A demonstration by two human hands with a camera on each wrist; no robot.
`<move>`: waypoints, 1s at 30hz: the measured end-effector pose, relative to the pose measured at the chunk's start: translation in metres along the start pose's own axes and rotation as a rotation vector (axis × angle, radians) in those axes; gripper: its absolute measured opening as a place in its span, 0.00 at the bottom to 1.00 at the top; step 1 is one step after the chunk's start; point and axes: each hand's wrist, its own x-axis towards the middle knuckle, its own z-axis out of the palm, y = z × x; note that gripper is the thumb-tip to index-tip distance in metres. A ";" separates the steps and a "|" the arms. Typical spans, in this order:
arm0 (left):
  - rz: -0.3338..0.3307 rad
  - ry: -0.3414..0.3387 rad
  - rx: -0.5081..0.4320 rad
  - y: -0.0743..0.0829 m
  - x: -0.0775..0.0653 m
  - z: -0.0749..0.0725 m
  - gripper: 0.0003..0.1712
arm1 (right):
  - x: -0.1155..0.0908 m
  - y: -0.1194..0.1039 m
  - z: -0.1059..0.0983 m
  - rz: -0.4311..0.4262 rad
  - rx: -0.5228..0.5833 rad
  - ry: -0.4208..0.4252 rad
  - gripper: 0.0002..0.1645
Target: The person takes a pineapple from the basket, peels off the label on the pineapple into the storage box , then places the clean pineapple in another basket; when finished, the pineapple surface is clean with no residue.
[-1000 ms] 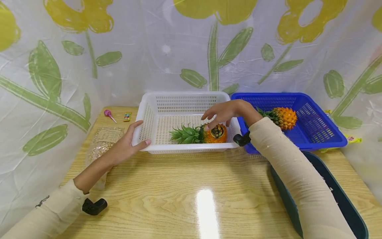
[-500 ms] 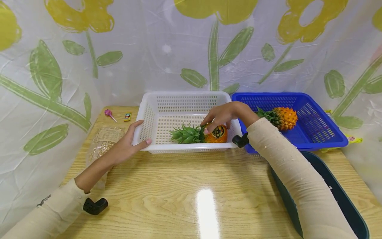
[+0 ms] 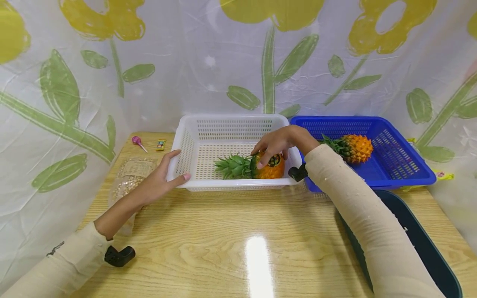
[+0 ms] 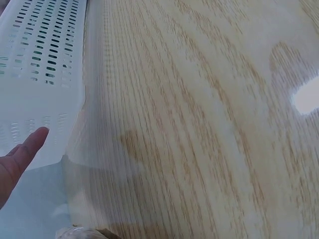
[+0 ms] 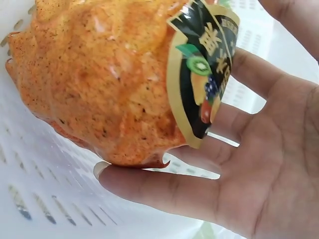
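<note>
A small orange pineapple [image 3: 274,171] with a green leafy crown [image 3: 234,167] and a black-and-gold label [image 5: 207,74] lies on its side in the white perforated basket [image 3: 208,182]. My right hand [image 3: 275,142] reaches in from above and grips the fruit near its crown, fingers on the far side and thumb on the near side. In the right wrist view one digit runs along the skin's lower edge. My left hand [image 3: 158,178] rests at the basket's left front corner, fingers spread fairly straight, thumb on the front rim.
To the right, a blue basket [image 3: 395,165] holds another pineapple [image 3: 358,148]. A dark green tray [image 3: 421,248] lies partly under the right sleeve. A clear bag of grains [image 3: 130,176], a lollipop [image 3: 138,142] and a small wrapped candy [image 3: 160,145] lie left. A printed curtain [image 3: 208,74] hangs behind.
My right hand has come down from above the pineapple and closed its fingers round it. The pineapple has turned slightly, its label shifting upward. The left hand stays at the basket's corner.
</note>
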 end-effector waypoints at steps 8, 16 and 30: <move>-0.004 -0.001 0.001 -0.001 0.001 0.000 0.53 | 0.005 0.001 -0.004 0.024 0.006 -0.019 0.54; -0.013 0.004 0.028 0.001 0.000 -0.002 0.53 | 0.009 -0.002 -0.005 0.037 -0.029 -0.012 0.54; -0.010 0.007 0.030 0.001 0.000 -0.001 0.53 | 0.015 -0.003 -0.003 0.077 -0.030 -0.021 0.62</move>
